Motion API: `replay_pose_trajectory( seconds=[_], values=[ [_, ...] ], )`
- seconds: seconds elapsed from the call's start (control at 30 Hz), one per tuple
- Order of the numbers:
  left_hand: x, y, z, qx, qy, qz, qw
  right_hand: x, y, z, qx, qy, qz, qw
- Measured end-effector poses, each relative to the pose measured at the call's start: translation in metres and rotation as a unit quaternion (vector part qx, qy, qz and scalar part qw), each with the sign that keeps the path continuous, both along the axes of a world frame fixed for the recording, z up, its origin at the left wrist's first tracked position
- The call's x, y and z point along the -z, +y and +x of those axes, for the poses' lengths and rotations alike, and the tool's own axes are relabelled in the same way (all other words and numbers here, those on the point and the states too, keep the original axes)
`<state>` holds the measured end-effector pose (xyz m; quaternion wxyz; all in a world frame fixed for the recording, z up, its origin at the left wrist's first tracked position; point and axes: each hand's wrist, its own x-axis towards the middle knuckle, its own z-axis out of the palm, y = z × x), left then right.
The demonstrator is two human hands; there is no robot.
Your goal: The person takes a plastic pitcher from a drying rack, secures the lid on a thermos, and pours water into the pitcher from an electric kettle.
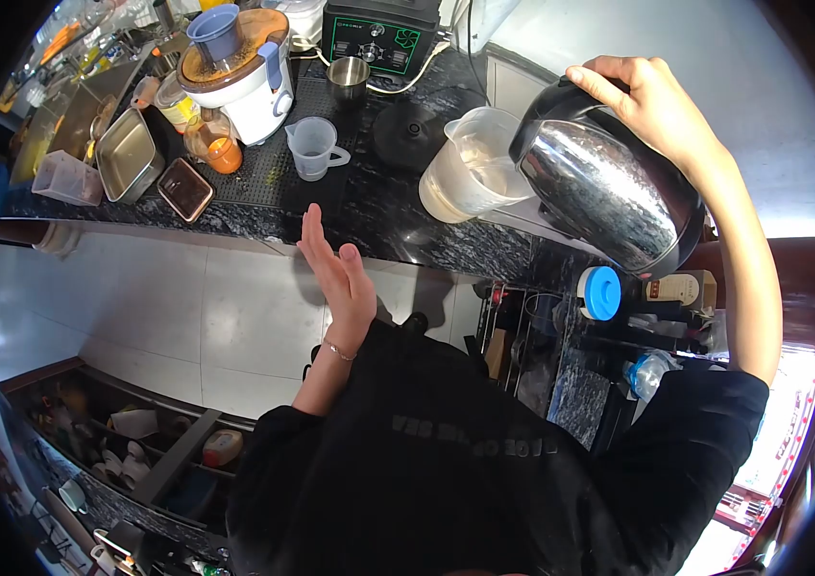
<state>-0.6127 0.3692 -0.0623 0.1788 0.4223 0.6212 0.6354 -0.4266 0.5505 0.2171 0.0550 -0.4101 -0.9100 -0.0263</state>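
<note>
My right hand [645,104] is wrapped round the black handle of a shiny metal electric kettle [604,187]. The kettle is tilted, its spout at the rim of a translucent plastic pitcher [465,178]. The pitcher leans on the dark marbled counter [374,226], with some pale, cloudy contents low inside. I cannot make out a stream from the spout. In front of the counter edge my left hand [338,278] is raised with fingers stretched out, holding nothing. Beyond it stands a small clear measuring jug [314,152] on a black mat.
A white juicer [246,91], a metal cup [348,81] and a black machine with dials [378,38] line the back. A round black lid [412,134] lies left of the pitcher. Metal trays [129,158] stand far left; a blue-lidded container [599,293] sits below the kettle.
</note>
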Motion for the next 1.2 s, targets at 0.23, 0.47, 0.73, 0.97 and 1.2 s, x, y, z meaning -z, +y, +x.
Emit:
replay_pose_trajectory(
  seconds=[0.23, 0.47, 0.73, 0.97, 1.2],
  values=[
    [0.004, 0.003, 0.001, 0.011, 0.018, 0.010, 1.000, -0.004, 0.000, -0.003, -0.007, -0.009, -0.004, 1.000],
    [0.002, 0.006, 0.002, 0.016, 0.002, 0.013, 1.000, -0.004, 0.002, -0.001, -0.002, -0.016, 0.014, 1.000],
    [0.001, 0.008, 0.002, 0.015, 0.004, 0.018, 1.000, -0.003, 0.005, 0.001, -0.002, -0.034, 0.021, 0.999],
    [0.000, 0.007, 0.000, -0.002, 0.018, 0.030, 0.999, -0.004, 0.002, -0.006, 0.013, -0.077, 0.017, 0.997],
    [0.002, 0.004, 0.002, -0.004, 0.000, 0.024, 1.000, -0.005, 0.003, -0.010, 0.003, -0.081, 0.005, 0.997]
  ],
)
